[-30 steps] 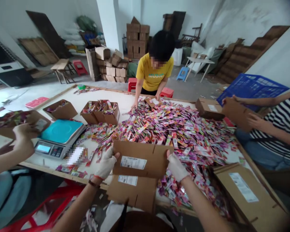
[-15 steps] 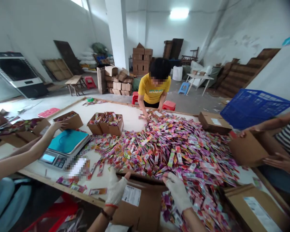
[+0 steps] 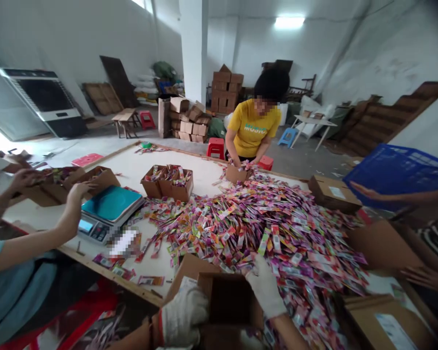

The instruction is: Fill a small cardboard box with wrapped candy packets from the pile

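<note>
I see my gloved left hand [image 3: 182,313] gripping the near wall of the open cardboard box [image 3: 229,297] at the table's 6 o'clock edge, while my gloved right hand [image 3: 266,287] lies fingers-spread on the sachet pile [image 3: 263,233] touching the box's 2 o'clock corner.

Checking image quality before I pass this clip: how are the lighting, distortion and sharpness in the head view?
Head view: even indoor light with glare from the ceiling lamp and the blown-out doorway at far left; strong wide-angle bending along the pillar and walls; dark vignetting in the top-right corner; the sachet pile is sharp, while the gloved left hand, right hand and cardboard box are slightly soft.
</note>
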### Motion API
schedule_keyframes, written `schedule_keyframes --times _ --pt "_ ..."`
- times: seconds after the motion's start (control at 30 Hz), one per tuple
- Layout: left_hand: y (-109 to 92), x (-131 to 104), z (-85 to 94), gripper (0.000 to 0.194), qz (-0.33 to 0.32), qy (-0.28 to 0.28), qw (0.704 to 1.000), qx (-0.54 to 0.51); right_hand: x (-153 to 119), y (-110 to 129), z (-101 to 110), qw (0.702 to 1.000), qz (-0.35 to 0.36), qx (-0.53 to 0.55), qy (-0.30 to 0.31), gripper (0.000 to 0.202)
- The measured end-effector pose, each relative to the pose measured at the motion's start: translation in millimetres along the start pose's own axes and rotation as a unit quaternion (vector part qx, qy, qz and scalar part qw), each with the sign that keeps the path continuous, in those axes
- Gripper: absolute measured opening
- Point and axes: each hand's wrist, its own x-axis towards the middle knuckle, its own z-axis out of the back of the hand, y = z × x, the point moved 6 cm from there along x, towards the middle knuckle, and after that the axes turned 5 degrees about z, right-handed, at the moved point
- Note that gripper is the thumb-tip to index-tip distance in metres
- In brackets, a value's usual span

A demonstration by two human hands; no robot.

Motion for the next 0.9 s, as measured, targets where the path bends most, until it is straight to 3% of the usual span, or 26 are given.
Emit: schedule_keyframes --times 0.07,0.17,0.27,0.37,0.43,0.5,0.6,0.7,0.77,0.83,0.9 --pt "4.1 1.8 1.5 0.027 0.025 0.023 0.999 -0.038 -16.4 -9.2 17.8 0.999 -0.024 -0.003 -0.045 0.04" --pt "14.8 10.8 19.2 0.033 0.107 0.006 0.985 -0.132 -50.8 -2.3 23.4 0.999 0.028 -0.028 0.024 0.031" --pt "21.1 16.0 25.3 0.029 0.134 0.021 0.971 -0.197 -75.4 14.4 3.8 0.98 0.106 -0.084 0.143 0.033" --pt "24.5 17.7 22.8 0.018 0.159 -0.034 0.98 -0.118 -73.1 13.3 -22.0 0.965 0.065 -0.142 0.209 0.013" --pt "18.8 21.5 27.2 0.03 0.171 -0.119 0.978 0.0 -63.6 9.4 -29.1 0.971 0.023 -0.154 0.179 0.018" --pt "4.9 29.8 32.8 0.05 0.159 -0.168 0.968 0.101 -57.7 9.4 -26.5 0.978 0.017 -0.183 0.101 0.021" --pt "-13.5 42.3 32.5 0.06 0.114 -0.122 0.974 0.153 -64.1 7.5 -15.6 0.975 0.02 -0.223 0.004 0.034" --pt "-18.4 36.2 18.9 0.039 0.076 -0.028 0.985 0.15 -77.3 -11.6 0.0 0.98 -0.072 -0.184 -0.024 0.037" --pt "-18.4 24.8 10.5 0.032 0.062 -0.011 0.987 0.148 -80.5 -15.9 11.8 0.982 -0.095 -0.16 -0.038 0.035" --pt "-18.4 16.4 6.6 0.035 0.061 -0.019 0.987 0.147 -74.3 -3.8 15.0 0.988 -0.046 -0.149 -0.019 0.025" --pt "-18.7 15.2 5.5 0.042 0.07 -0.015 0.987 0.143 -62.4 15.7 2.5 0.983 0.01 -0.172 0.06 0.019"
